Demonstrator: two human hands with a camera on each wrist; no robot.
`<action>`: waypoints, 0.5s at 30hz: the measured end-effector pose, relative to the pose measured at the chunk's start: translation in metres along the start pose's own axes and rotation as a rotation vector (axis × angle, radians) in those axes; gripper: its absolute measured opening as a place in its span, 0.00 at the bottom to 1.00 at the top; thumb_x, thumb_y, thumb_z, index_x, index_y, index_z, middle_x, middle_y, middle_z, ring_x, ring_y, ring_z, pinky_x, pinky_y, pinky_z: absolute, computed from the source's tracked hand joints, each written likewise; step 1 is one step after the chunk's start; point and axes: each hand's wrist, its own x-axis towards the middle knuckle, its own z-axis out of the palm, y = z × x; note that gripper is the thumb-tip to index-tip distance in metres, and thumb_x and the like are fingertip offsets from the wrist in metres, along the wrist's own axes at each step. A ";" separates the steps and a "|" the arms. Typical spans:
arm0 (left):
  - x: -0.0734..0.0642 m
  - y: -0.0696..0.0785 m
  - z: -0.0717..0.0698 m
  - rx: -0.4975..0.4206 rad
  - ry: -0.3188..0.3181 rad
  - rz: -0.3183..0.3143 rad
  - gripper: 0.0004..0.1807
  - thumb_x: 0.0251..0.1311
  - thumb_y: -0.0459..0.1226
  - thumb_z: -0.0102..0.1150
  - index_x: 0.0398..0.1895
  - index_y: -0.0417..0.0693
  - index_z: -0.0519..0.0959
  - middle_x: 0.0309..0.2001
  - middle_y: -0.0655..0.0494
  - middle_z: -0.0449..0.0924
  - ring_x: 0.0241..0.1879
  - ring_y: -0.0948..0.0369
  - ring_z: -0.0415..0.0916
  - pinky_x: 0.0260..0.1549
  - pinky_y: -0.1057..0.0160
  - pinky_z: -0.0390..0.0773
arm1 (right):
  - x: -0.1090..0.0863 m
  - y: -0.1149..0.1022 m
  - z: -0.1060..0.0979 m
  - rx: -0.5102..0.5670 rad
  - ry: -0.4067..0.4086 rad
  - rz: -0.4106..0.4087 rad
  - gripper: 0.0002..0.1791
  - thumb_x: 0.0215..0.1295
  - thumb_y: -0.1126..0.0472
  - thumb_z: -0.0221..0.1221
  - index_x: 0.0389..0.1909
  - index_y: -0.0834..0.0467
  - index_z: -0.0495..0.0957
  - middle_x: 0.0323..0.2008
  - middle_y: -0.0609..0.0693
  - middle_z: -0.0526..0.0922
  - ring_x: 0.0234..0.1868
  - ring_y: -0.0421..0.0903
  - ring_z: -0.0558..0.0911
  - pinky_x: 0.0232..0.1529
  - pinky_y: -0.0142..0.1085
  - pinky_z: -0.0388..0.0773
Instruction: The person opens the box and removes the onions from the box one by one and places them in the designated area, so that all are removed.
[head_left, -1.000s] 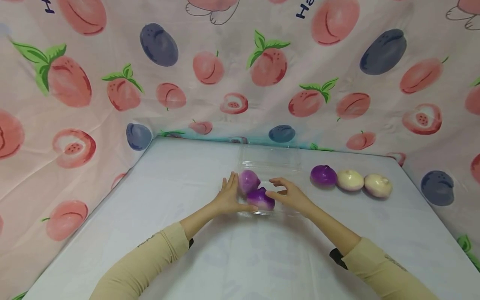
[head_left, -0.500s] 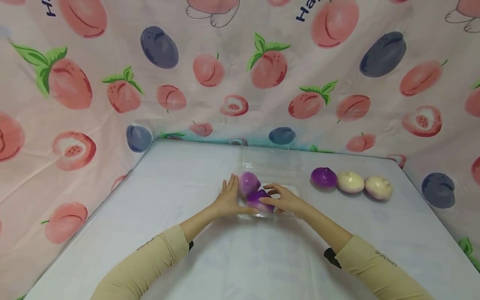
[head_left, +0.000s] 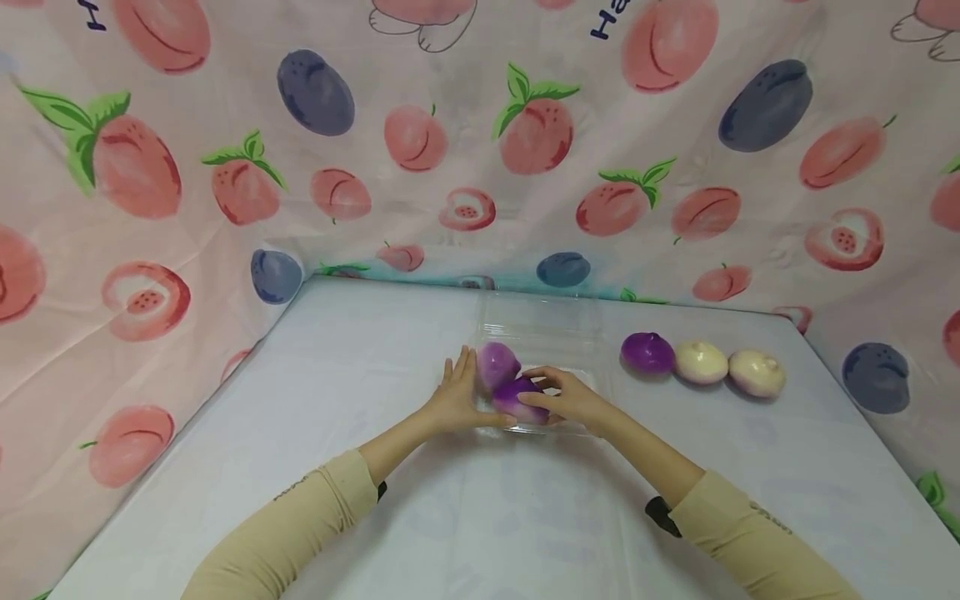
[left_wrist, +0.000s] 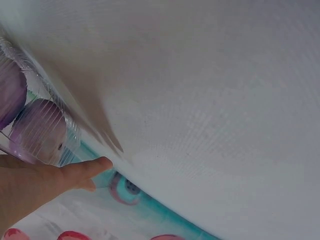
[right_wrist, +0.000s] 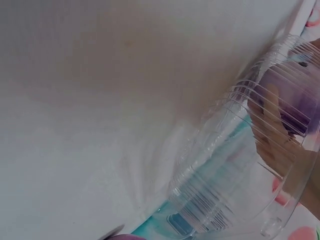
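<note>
A clear plastic clamshell box (head_left: 538, 315) lies with its lid folded back, away from me. Inside its left part are two onions: a pale purple onion (head_left: 496, 365) behind and a purple-and-white onion (head_left: 513, 403) in front. My right hand (head_left: 570, 402) grips the front onion from the right, thumb on the near side, fingers over its top. My left hand (head_left: 452, 407) spreads along the box's left side, fingers straight, thumb reaching across the front edge. Through the ribbed wall in the right wrist view, the right fingers (right_wrist: 271, 112) show beside the onion (right_wrist: 295, 82).
To the right of the box a row of onions stands on the white table (head_left: 360, 333): a deep purple onion (head_left: 647, 353), a cream onion (head_left: 701, 362) and another cream onion (head_left: 757, 373). A fruit-print cloth (head_left: 465, 125) rises behind and at the sides.
My right hand has come down and left onto the front onion, and its fingers have closed round it. The left hand stays at the box's side.
</note>
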 end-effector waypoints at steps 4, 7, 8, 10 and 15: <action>0.000 0.000 0.000 0.003 0.000 0.000 0.69 0.43 0.59 0.69 0.73 0.34 0.34 0.75 0.38 0.27 0.71 0.34 0.27 0.65 0.34 0.49 | -0.004 -0.001 -0.002 -0.011 0.019 -0.009 0.31 0.64 0.52 0.59 0.64 0.62 0.65 0.60 0.68 0.69 0.51 0.55 0.79 0.44 0.43 0.83; -0.001 0.000 0.000 -0.001 -0.004 -0.001 0.70 0.42 0.60 0.69 0.73 0.34 0.34 0.74 0.38 0.27 0.71 0.34 0.26 0.66 0.34 0.49 | -0.007 -0.002 -0.006 -0.013 0.030 -0.016 0.31 0.64 0.51 0.59 0.64 0.62 0.65 0.60 0.67 0.70 0.52 0.55 0.78 0.43 0.43 0.83; -0.001 0.001 0.000 -0.004 -0.005 -0.002 0.70 0.42 0.60 0.69 0.73 0.35 0.34 0.74 0.39 0.26 0.71 0.35 0.26 0.66 0.35 0.48 | -0.007 -0.002 -0.007 -0.012 0.032 -0.017 0.31 0.64 0.51 0.59 0.64 0.61 0.65 0.60 0.66 0.69 0.52 0.55 0.78 0.43 0.42 0.83; -0.001 0.001 0.000 -0.009 -0.004 -0.004 0.70 0.42 0.61 0.69 0.73 0.35 0.34 0.75 0.39 0.26 0.71 0.35 0.26 0.66 0.35 0.48 | -0.008 -0.001 -0.010 -0.007 0.032 -0.024 0.31 0.65 0.52 0.59 0.64 0.61 0.65 0.60 0.66 0.69 0.53 0.56 0.77 0.43 0.42 0.83; 0.000 0.002 0.000 -0.004 0.000 -0.004 0.69 0.42 0.60 0.69 0.73 0.35 0.34 0.75 0.40 0.26 0.71 0.35 0.26 0.66 0.35 0.48 | -0.010 0.001 -0.016 -0.010 0.027 -0.031 0.32 0.65 0.51 0.58 0.65 0.61 0.64 0.61 0.66 0.69 0.55 0.56 0.76 0.44 0.41 0.83</action>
